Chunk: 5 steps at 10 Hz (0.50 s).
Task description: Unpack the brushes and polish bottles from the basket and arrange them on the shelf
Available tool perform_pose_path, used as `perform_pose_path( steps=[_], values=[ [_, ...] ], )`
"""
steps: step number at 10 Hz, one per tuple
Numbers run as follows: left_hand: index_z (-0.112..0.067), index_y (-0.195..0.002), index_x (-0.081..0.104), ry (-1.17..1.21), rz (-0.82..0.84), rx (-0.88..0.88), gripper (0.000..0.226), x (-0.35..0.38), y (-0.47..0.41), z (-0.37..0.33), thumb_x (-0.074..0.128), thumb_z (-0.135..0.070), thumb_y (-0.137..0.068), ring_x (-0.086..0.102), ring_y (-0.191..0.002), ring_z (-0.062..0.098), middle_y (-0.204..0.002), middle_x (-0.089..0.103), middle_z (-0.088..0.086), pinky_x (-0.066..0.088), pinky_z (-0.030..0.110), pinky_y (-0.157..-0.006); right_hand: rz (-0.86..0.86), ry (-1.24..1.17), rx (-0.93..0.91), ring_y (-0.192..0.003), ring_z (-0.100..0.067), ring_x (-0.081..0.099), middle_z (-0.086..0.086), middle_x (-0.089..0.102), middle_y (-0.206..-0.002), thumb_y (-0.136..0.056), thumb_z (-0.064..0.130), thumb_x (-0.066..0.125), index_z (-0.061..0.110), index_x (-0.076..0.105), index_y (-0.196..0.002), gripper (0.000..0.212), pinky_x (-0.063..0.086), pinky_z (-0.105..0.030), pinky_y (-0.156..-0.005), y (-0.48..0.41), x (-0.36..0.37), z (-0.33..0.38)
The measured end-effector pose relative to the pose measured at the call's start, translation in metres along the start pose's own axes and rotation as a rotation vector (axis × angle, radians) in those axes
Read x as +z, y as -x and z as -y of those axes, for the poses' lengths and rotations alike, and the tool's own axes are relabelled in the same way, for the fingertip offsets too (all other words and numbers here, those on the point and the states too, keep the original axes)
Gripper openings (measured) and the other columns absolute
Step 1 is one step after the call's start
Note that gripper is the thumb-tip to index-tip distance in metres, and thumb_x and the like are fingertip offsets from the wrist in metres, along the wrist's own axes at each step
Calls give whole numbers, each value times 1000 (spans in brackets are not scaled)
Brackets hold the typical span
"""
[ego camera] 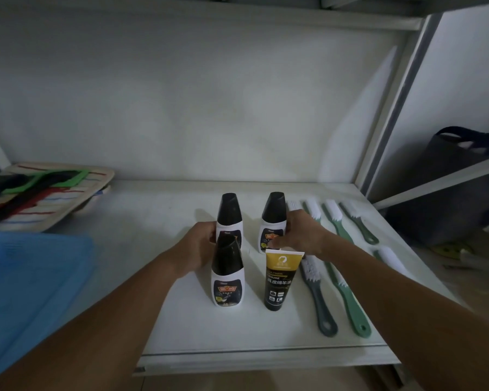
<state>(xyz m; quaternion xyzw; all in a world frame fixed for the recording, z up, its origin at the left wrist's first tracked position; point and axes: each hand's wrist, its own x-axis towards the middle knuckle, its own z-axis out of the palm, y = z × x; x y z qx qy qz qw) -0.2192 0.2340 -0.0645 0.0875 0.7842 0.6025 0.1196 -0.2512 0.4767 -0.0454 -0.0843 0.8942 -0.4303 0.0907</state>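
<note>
Three white polish bottles with black caps stand on the white shelf (181,328): one at the back left (228,213), one at the back right (273,218), one in front (227,275). A black and gold polish tube (278,280) stands upright on its cap beside the front bottle. My left hand (198,249) grips the back left bottle. My right hand (299,235) holds the back right bottle. Several green and grey brushes with white bristles lie in rows to the right, such as the dark one (318,300) and the light green one (347,306).
A blue plastic basket (31,283) sits at the left edge of the shelf. A striped woven mat (48,198) with coloured items lies behind it. A dark bag (458,156) rests on the neighbouring shelf at the right. The shelf's front edge is near me.
</note>
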Motion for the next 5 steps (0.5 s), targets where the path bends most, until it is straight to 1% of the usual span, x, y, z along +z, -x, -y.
perform_pose_path(
  steps=[1,2,3,4,5],
  values=[
    [-18,-93,72,-40,-17,17,30,-2,-1,6,60,-37,-73,65,-105,40,-101,74,12,43,62,-105,6,7,-3,-83,-16,73,-5,77,-92,-67,3,82,8,73,-99,33,58,-31,-77,0,0,1],
    [-17,-100,71,-34,-18,34,35,-2,0,8,59,-38,-74,65,-108,39,-107,74,13,43,63,-105,8,-14,-6,-85,-16,71,-5,77,-94,-68,2,82,9,72,-101,35,56,-29,-76,0,1,0],
    [-13,-99,70,-36,-14,33,39,-3,0,8,59,-39,-73,65,-106,41,-104,74,16,44,62,-104,28,-12,-9,-85,-13,70,-2,76,-93,-69,3,83,9,72,-103,37,54,-28,-76,-1,1,-4],
    [-9,-102,69,-48,-10,42,49,-4,-2,8,59,-44,-68,64,-105,42,-104,73,19,45,60,-103,77,-22,-12,-87,-12,71,1,76,-93,-69,0,82,10,71,-105,39,56,-30,-79,1,0,-5],
    [-15,-109,68,-8,-49,30,43,-6,-2,13,61,-37,-73,66,-107,34,-107,74,12,48,55,-101,-39,-194,-25,-112,-20,66,-7,70,-121,-69,-13,75,7,63,-125,60,51,-41,-99,9,-12,-10]
  ],
)
